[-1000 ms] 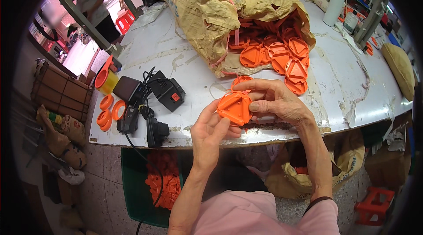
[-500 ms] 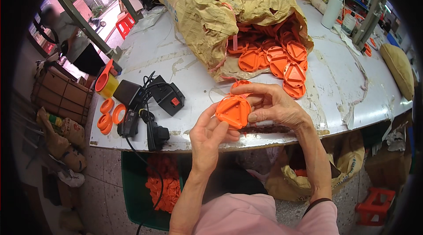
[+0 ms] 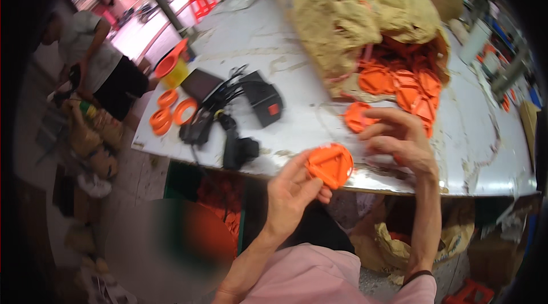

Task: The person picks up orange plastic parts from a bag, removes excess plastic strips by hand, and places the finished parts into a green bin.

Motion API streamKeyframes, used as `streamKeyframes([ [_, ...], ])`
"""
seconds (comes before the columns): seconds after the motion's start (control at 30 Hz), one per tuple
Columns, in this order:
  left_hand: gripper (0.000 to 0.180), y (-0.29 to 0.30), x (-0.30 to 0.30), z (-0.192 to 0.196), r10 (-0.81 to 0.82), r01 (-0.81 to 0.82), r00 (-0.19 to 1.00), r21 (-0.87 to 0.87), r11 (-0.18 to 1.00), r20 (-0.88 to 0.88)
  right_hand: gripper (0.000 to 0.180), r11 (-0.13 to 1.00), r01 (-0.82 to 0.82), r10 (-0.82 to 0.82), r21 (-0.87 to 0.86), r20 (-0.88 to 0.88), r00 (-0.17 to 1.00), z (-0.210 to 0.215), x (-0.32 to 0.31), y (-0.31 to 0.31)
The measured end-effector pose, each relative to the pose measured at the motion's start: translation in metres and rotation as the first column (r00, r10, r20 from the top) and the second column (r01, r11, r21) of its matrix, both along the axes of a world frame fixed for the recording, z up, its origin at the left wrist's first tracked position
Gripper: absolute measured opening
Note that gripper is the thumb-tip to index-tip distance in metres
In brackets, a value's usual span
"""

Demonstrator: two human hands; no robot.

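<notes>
My left hand [image 3: 292, 190] holds a round orange plastic disc with a raised triangle [image 3: 329, 164] at the near edge of the white table [image 3: 274, 47]. My right hand [image 3: 399, 140] hovers just right of the disc with its fingers spread and curled, holding nothing I can see. A second orange disc [image 3: 357, 116] lies flat on the table just beyond my right fingers. A big crumpled tan sack [image 3: 354, 13] lies open at the far right, and several orange discs [image 3: 408, 84] spill from its mouth.
Black power adapters and tangled cables [image 3: 234, 113] lie left of my hands. Orange rings [image 3: 171, 113] sit near the table's left corner by a yellow cup with an orange funnel [image 3: 174, 67]. A person [image 3: 94, 56] stands far left. Sacks lie under the table.
My right hand has let go of the disc and opened; the left hand alone holds it now, lower and nearer the table edge. The view has swung left.
</notes>
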State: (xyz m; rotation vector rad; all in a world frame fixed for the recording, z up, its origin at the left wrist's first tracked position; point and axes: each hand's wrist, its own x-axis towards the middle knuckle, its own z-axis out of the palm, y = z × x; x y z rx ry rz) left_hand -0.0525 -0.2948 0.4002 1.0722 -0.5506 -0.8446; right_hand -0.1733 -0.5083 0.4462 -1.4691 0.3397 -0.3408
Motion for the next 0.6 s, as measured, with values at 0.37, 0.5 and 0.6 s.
streamKeyframes([
  [0.37, 0.04, 0.162, 0.036, -0.142, 0.424, -0.385, 0.905, 0.43, 0.817, 0.004, 0.045, 0.49, 0.154, -0.475, -0.858, -0.116, 0.872, -0.008, -0.067, 0.031],
  [0.5, 0.042, 0.224, 0.069, -0.254, 0.681, -0.627, 0.719, 0.553, 0.549, 0.138, 0.045, 0.492, 0.09, -0.492, -0.866, -0.191, 0.849, -0.015, -0.058, 0.045],
  [0.6, 0.042, 0.275, 0.088, -0.327, 0.806, -0.69, 0.547, 0.667, 0.282, 0.226, 0.037, 0.498, 0.176, -0.479, -0.849, -0.1, 0.872, -0.021, -0.042, 0.044],
])
